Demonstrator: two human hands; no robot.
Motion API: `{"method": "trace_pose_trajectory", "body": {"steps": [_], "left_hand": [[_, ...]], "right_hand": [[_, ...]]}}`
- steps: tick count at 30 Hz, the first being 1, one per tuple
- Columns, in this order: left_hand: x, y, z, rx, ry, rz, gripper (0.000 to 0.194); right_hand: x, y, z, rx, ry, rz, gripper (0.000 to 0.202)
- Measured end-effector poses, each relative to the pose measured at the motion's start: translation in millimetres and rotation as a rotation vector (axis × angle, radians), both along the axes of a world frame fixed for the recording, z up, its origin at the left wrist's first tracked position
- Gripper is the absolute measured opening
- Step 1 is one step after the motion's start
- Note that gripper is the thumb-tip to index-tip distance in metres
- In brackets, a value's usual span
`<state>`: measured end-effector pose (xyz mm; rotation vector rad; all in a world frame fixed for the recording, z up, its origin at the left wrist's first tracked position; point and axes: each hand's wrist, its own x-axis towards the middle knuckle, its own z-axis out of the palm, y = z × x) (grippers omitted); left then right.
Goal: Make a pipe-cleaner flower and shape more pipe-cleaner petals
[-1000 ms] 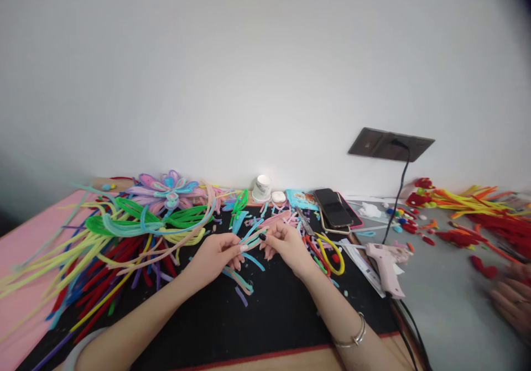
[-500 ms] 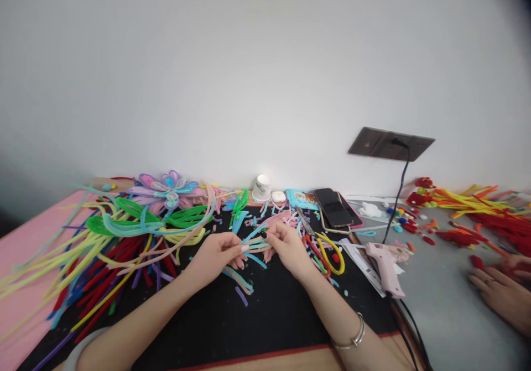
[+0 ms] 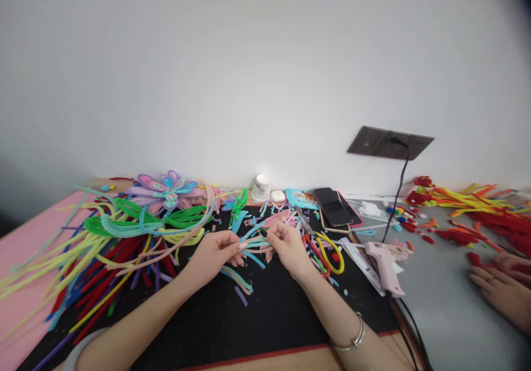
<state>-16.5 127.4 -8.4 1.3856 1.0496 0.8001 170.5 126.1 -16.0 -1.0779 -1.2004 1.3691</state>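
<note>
At the clock's centre, above a red-edged black mat (image 3: 215, 327) on a wooden table (image 3: 257, 362), a few blue, mint and peach fuzzy stems (image 3: 254, 244), grasped near one end by the left hand (image 3: 218, 254) and pinched toward the other by the right hand (image 3: 286, 246). Beyond, a plain pale wall (image 3: 249, 72) across the upper half, with a dark socket plate (image 3: 373, 140) between one and two o'clock, a black cord (image 3: 401, 186) plugged in and hanging down. At twelve, near the wall, a white cup (image 3: 262, 188); near one, a small white case (image 3: 277, 196); between one and two, a blue packet (image 3: 301, 198); at two, a dark-screened phone (image 3: 332, 207). At three, a yellow loop (image 3: 341, 257) and, farther out, a pale pink glue gun (image 3: 386, 266) by the mat's edge. Past that, a grey surface (image 3: 443, 304) strewn with red and orange pieces, another person's hand (image 3: 500, 291) resting between three and four. At ten, a pastel flower (image 3: 170, 188); toward nine, heaped green, mint and yellow stems (image 3: 95, 226), partly over a pink sheet (image 3: 25, 238). Between six and seven, a short purple snippet (image 3: 240, 296) on the mat.
</note>
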Motion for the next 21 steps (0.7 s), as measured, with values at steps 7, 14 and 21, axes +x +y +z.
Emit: {"method": "trace_pose_trajectory", "body": {"steps": [7,14,21], "left_hand": [[-3.2,3.2,-3.6,-0.011,-0.041,0.106,0.025],[-2.8,3.8,-1.7,-0.035,-0.043,0.098,0.026],[-1.5,1.7,1.4,-0.049,-0.033,0.082,0.027]], "right_hand": [[1.5,-2.8,6.5,-0.154,0.056,0.159,0.028],[5.8,0.1,-0.4,-0.052,0.033,0.121,0.026],[4.6,-0.9,-0.5,-0.138,-0.004,0.165,0.023]]}}
